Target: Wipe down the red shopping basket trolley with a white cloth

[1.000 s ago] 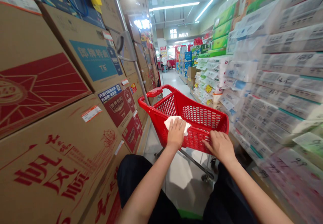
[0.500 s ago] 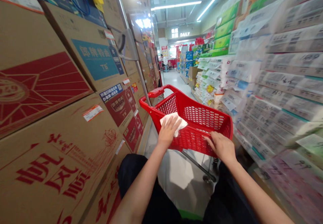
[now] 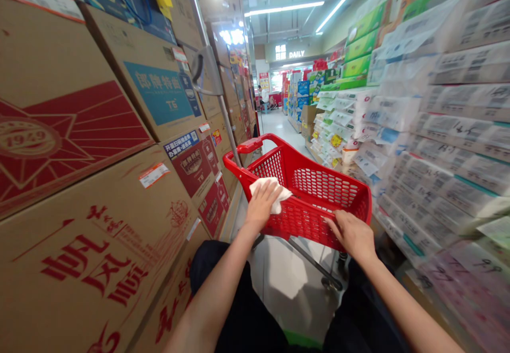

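A red plastic shopping cart (image 3: 314, 183) with perforated basket walls stands in front of me, its near side facing me. My left hand (image 3: 263, 201) lies over a white cloth (image 3: 282, 196), its spread fingers pressing the cloth against the outer side near the left end. At the right end of that side, my right hand (image 3: 353, 233) grips the basket's top rim, thumb outside and fingertips over the edge. Rising from the cart's left end is a grey metal pole (image 3: 221, 87) with a plastic hook-like piece. The basket interior is partly visible.
Stacked cardboard boxes (image 3: 95, 215) line the left side closely. Packs of wrapped paper goods (image 3: 458, 130) are piled on the right. Below the cart are a metal leg frame and a wheel (image 3: 331, 283). A person (image 3: 263, 95) sits far down the aisle.
My left hand and the cloth have moved slightly left along the cart's side. The whole view has shifted a little; my right hand keeps its place on the rim.
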### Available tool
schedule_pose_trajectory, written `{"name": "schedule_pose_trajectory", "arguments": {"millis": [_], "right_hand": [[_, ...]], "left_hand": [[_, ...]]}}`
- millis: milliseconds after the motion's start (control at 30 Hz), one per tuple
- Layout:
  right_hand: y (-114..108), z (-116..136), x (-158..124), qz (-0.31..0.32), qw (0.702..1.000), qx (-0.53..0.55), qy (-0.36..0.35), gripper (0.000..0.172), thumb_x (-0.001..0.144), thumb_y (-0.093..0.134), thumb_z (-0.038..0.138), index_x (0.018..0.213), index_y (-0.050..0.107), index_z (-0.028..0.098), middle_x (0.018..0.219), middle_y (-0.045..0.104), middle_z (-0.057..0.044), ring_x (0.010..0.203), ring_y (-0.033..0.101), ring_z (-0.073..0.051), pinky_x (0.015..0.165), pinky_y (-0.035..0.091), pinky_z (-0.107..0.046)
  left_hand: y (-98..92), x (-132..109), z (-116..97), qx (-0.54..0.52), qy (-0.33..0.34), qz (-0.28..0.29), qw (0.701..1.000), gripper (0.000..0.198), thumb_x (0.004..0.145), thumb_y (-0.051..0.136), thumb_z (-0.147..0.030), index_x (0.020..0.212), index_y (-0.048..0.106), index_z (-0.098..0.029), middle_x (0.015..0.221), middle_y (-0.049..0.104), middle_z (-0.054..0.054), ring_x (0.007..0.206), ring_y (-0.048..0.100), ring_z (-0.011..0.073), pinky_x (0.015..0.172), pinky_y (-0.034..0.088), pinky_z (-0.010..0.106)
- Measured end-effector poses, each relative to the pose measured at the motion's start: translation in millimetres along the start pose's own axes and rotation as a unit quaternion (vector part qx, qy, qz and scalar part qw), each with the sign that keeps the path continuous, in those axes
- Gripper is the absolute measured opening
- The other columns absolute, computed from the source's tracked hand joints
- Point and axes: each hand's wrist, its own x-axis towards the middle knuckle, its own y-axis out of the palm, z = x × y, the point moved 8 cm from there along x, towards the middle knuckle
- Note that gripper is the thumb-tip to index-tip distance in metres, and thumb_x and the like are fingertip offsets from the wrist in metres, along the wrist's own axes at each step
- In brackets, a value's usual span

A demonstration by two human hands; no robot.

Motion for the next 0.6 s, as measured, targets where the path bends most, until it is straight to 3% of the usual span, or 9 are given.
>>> {"name": "schedule_pose_trajectory", "arguments": {"millis": [100,167,233,300,433,500,600], "right_hand": [[0.8,-0.9,-1.5,0.003,1.000,-0.001,0.004,0.035,0.101,0.044,0.047,0.085,0.055,0.019,0.074,0.061,-0.002,0.073,0.057,-0.017,0.065,0.032,-0.028],[-0.6,1.3,-0.6,0.000,1.000,-0.005,0.013,0.035,0.102,0.043,0.046,0.083,0.055,0.019,0.073,0.060,-0.002,0.070,0.056,-0.017,0.064,0.030,-0.029],[-2.9,5.3,1.2,-0.002,1.000,-0.010,0.022,0.034,0.102,0.041,0.044,0.082,0.054,0.019,0.072,0.059,-0.002,0.069,0.055,-0.017,0.063,0.029,-0.029],[-4.6,9.7,3.0,-0.001,1.000,-0.013,0.026,0.034,0.103,0.040,0.043,0.082,0.054,0.019,0.072,0.059,-0.002,0.068,0.054,-0.017,0.063,0.028,-0.029],[-5.4,13.9,3.2,-0.003,1.000,-0.015,0.018,0.035,0.103,0.039,0.042,0.083,0.055,0.019,0.072,0.060,-0.003,0.068,0.055,-0.017,0.062,0.028,-0.030],[-5.1,12.7,1.4,-0.006,1.000,-0.019,0.014,0.034,0.103,0.039,0.043,0.084,0.055,0.019,0.073,0.060,-0.003,0.069,0.055,-0.017,0.062,0.028,-0.030],[-4.9,9.3,-1.4,-0.007,1.000,-0.027,0.015,0.033,0.102,0.042,0.043,0.082,0.054,0.019,0.073,0.059,-0.002,0.069,0.055,-0.017,0.063,0.029,-0.030]], "left_hand": [[-20.6,2.7,39.3,0.024,-0.090,-0.043,0.995,0.054,0.095,0.043,-0.008,0.146,0.046,-0.027,0.159,0.038,0.005,0.153,0.021,0.0238,0.124,0.022,0.053],[-21.3,4.7,40.9,0.021,-0.123,-0.062,0.990,0.051,0.094,0.044,-0.007,0.142,0.050,-0.024,0.156,0.041,0.007,0.152,0.023,0.0255,0.124,0.024,0.053],[-10.3,6.6,21.3,0.002,-0.132,-0.063,0.989,0.051,0.091,0.047,-0.006,0.139,0.053,-0.021,0.153,0.045,0.010,0.152,0.023,0.0277,0.124,0.025,0.053],[7.1,7.4,-15.3,-0.029,-0.099,-0.044,0.994,0.052,0.089,0.050,-0.007,0.139,0.054,-0.020,0.150,0.048,0.010,0.150,0.028,0.0282,0.124,0.025,0.053],[24.3,-3.8,-82.0,-0.071,-0.013,-0.016,0.997,0.064,0.092,0.046,-0.010,0.154,0.037,-0.022,0.160,0.035,0.007,0.153,0.018,0.0262,0.125,0.024,0.049],[22.5,-14.0,-95.7,-0.072,0.033,-0.007,0.997,0.064,0.096,0.043,-0.013,0.158,0.028,-0.022,0.164,0.027,0.006,0.154,0.015,0.0236,0.125,0.026,0.046],[21.0,-30.6,-92.3,-0.039,0.097,0.016,0.994,0.062,0.099,0.042,-0.013,0.158,0.026,-0.023,0.164,0.027,0.005,0.153,0.020,0.0196,0.123,0.029,0.043]]}}
